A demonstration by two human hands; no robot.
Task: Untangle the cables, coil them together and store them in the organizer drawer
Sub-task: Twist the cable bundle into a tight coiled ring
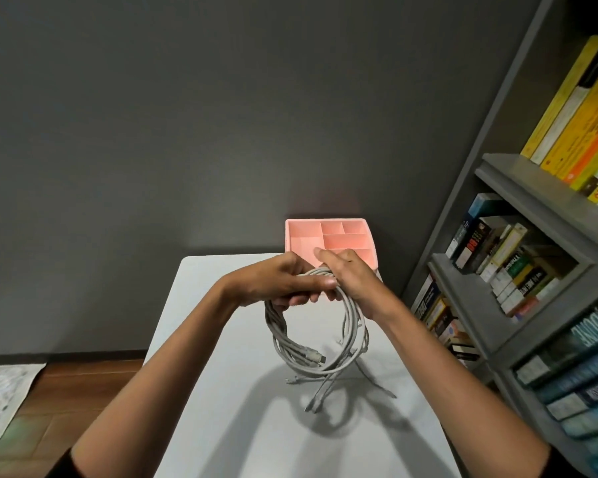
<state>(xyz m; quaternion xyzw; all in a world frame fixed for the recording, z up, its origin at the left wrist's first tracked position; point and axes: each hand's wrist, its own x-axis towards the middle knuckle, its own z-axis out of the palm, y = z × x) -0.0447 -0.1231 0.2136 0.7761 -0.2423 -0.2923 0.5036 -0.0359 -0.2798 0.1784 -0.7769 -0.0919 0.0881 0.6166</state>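
Observation:
A bundle of grey-white cables (pixel 290 343) hangs as a round coil above the white table (pixel 221 391). My left hand (pixel 283 281) grips the top of the coil, fingers curled round the strands. My right hand (pixel 349 274) sits against the same spot from the right, its fingers wrapped over the cables. Several loose ends with plugs trail from the bottom of the coil down to the tabletop. The pink organizer (pixel 328 236) stands at the table's far edge, just behind both hands, its top compartments showing nothing inside.
A grey bookshelf (pixel 518 257) packed with books rises close to the table's right side. A dark grey wall lies behind. Wooden floor (pixel 83 381) and a patterned sheet (pixel 0 391) show at the lower left.

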